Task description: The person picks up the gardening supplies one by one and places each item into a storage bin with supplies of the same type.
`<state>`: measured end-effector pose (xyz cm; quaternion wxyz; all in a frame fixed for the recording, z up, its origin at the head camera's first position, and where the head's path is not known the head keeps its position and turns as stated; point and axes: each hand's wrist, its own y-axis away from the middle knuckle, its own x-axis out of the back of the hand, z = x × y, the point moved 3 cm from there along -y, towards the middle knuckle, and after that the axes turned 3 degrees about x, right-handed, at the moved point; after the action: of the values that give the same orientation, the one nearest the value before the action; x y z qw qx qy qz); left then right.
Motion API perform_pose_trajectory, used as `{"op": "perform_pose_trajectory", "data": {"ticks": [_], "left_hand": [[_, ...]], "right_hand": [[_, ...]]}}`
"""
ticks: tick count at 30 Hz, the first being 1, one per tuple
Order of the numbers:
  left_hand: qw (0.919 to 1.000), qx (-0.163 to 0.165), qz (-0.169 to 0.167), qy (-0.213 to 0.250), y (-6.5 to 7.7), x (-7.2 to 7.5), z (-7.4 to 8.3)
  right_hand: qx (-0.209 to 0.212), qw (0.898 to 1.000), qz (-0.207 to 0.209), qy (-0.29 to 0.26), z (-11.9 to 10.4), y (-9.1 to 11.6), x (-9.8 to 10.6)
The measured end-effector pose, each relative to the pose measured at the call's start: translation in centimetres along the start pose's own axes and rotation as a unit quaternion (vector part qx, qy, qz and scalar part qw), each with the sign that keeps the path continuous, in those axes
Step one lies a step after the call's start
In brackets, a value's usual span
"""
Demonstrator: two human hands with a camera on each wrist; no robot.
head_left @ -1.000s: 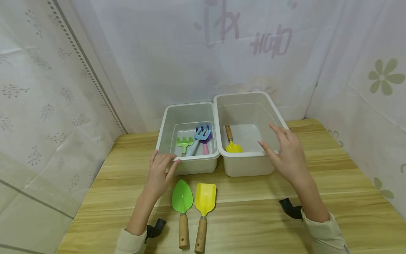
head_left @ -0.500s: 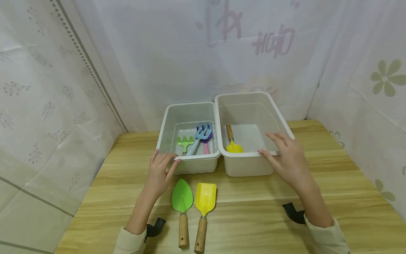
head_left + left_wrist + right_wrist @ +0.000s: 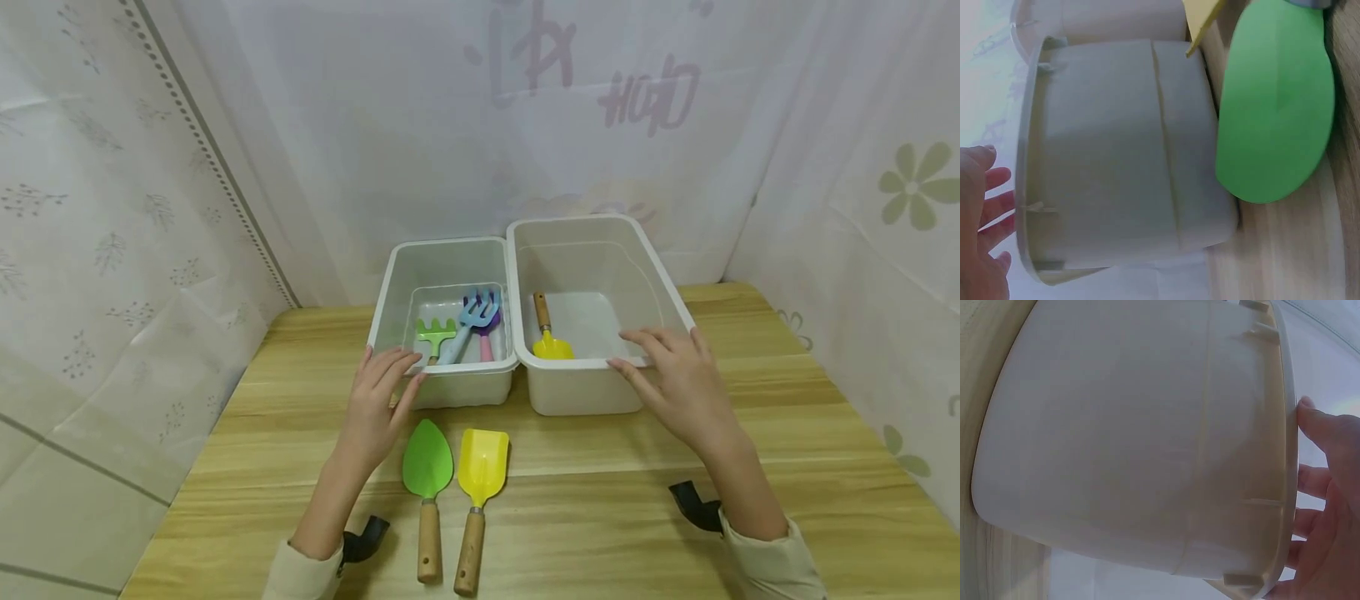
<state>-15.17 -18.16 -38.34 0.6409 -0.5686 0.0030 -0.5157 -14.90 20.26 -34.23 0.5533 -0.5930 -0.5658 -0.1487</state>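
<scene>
My left hand rests its loosely extended fingers at the near left corner of the smaller white bin. A green hand rake, a light blue hand fork and a purple tool with a pink handle, partly covered by the fork, lie inside. At the near right corner of the larger white bin, my right hand touches the rim with thumb and spread fingers. That bin holds a yellow shovel with a wooden handle. In the right wrist view, the fingertips meet the rim.
In front of the bins, a green trowel and a yellow square-ended shovel lie side by side on the wooden table, handles towards me. Patterned curtains hang behind and at both sides. The two bins stand against each other.
My right hand has come down onto the larger bin's rim, its fingers now lying along the near corner. The left hand stays at its corner. Bins and tools keep their places.
</scene>
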Motion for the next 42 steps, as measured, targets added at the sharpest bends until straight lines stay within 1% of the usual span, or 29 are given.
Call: {"op": "perform_pose_trajectory", "data": {"ticks": [5,10,16,18,20,26,29,32,36,39,42], "left_hand": [[0.9994,-0.028,0.019,0.007,-0.1,0.7,0.8],[0.9982,-0.055,0.022,0.011,-0.2,1.4,1.5],[0.9951,-0.097,0.018,-0.008,0.1,1.9,2.3],[0.9946,-0.102,0.009,-0.014,0.4,2.0,2.5],[0.9948,-0.101,0.000,-0.011,0.8,2.1,2.7],[0.9972,-0.070,-0.024,0.012,2.5,1.7,2.6],[0.9979,-0.044,-0.046,0.012,3.4,1.3,2.5],[0.9978,-0.015,-0.063,0.011,4.1,1.0,2.5],[0.9964,0.029,-0.078,0.016,5.0,0.6,2.6],[0.9936,0.064,-0.088,0.030,5.5,0.3,2.6],[0.9888,0.102,-0.100,0.044,6.0,0.0,2.6]], "right_hand": [[-0.003,1.000,-0.015,-0.006,0.0,0.1,0.0],[-0.004,1.000,-0.025,-0.013,0.0,0.1,-0.1],[-0.007,0.999,-0.036,-0.009,0.1,0.0,-0.2],[-0.006,0.999,-0.035,-0.008,0.2,0.0,-0.3],[-0.003,0.999,-0.032,-0.008,0.3,-0.1,-0.4],[0.000,0.999,-0.030,-0.016,0.4,0.1,-0.5],[-0.001,0.999,-0.028,-0.019,0.5,0.2,-0.5],[-0.001,0.999,-0.026,-0.023,0.6,0.3,-0.4],[0.001,0.999,-0.024,-0.030,0.7,0.3,-0.3],[0.002,0.999,-0.024,-0.035,0.8,0.2,-0.4],[0.002,0.999,-0.024,-0.039,0.9,0.1,-0.4]]}}
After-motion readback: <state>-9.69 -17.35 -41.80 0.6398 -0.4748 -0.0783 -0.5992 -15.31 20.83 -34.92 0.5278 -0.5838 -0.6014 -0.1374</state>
